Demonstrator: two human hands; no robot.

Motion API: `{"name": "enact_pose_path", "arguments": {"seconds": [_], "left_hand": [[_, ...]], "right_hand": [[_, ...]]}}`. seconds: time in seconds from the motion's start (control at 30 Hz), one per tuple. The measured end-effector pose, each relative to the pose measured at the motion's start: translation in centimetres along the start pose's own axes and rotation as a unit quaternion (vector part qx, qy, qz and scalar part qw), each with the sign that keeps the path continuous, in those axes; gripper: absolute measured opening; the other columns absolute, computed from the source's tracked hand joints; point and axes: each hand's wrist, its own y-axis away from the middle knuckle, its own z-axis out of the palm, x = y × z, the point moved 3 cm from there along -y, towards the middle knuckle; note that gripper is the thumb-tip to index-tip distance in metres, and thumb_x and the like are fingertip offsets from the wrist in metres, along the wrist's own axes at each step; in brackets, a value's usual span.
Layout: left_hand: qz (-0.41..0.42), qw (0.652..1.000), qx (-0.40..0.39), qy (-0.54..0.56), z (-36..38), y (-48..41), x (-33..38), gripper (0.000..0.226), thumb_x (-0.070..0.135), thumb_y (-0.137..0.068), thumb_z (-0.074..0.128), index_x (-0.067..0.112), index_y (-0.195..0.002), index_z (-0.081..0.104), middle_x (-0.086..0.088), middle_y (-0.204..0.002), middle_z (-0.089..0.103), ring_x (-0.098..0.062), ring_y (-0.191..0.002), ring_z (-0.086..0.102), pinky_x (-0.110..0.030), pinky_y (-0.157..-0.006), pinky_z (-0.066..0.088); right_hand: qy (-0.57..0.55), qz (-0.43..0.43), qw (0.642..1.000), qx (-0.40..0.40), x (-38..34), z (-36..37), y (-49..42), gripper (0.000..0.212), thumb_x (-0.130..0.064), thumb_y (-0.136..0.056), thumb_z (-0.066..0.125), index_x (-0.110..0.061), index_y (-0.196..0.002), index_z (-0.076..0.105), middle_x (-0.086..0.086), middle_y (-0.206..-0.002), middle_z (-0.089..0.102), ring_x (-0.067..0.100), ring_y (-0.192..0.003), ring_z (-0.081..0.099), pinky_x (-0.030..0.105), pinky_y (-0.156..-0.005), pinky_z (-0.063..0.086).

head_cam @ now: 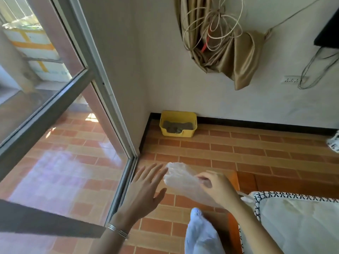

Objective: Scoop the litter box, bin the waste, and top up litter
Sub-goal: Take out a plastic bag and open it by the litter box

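In the head view, our left hand (145, 191) is held out flat above the tiled floor (238, 149). Its fingers are straight and spread wide, and they hold nothing. Thin bangles (117, 230) ring the wrist.

Just to its right, our right hand (218, 187) pinches a thin translucent plastic film (181, 180) between the thumb and curled fingers. We cannot tell whether it is a bag or a glove. Its free end reaches toward the tips of the left fingers, and we cannot tell whether they touch.

The litter box (178, 116) is yellow and sits on the floor in the far corner, well apart from both hands. Its back is against the wall with the black skirting, and grey litter (176, 126) lies inside it.

Below the right hand, a white bag (201, 235) rises from the lower edge of the picture. On the right is a mattress (302, 217) in a pale cover with a black-and-white patterned border.

A glass door (55, 88) in a grey metal frame fills the left side. High on the far wall hangs a bunched tan curtain (236, 57), with a coil of pale cord (214, 24) looped over it.
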Motion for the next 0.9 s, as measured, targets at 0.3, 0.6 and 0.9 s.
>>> {"name": "enact_pose_path", "arguments": {"seconds": [0.3,0.6,0.9], "left_hand": [[-0.033,0.999,0.036,0.017,0.4,-19.0,-3.0,0.055,0.049,-0.089,0.040,0.025,-0.139,0.042,0.002,-0.142,0.047,-0.020,-0.134,0.040,-0.047,-0.109,0.034],[-0.045,0.999,0.022,0.022,3.4,-30.8,-8.2,0.054,0.049,-0.091,0.038,0.023,-0.138,0.045,0.001,-0.141,0.049,-0.020,-0.132,0.042,-0.049,-0.107,0.037],[-0.078,0.994,-0.026,0.064,9.9,-39.6,-20.9,0.054,0.047,-0.087,0.043,0.025,-0.136,0.039,0.001,-0.138,0.051,-0.020,-0.129,0.046,-0.049,-0.101,0.043]], "right_hand": [[0.020,-0.020,0.999,-0.022,6.3,-8.3,-16.1,0.026,-0.015,-0.088,0.059,-0.026,-0.110,0.064,-0.015,-0.105,0.064,-0.001,-0.095,0.057,0.011,-0.079,0.046],[0.037,-0.052,0.995,-0.083,9.1,-9.7,-31.4,0.025,-0.015,-0.089,0.056,-0.025,-0.112,0.064,-0.011,-0.105,0.063,0.003,-0.091,0.058,0.020,-0.076,0.051],[0.062,-0.024,0.990,-0.123,13.2,-5.7,-48.3,0.026,-0.013,-0.090,0.053,-0.023,-0.112,0.064,-0.009,-0.110,0.064,0.002,-0.091,0.057,0.006,-0.067,0.039]]}}
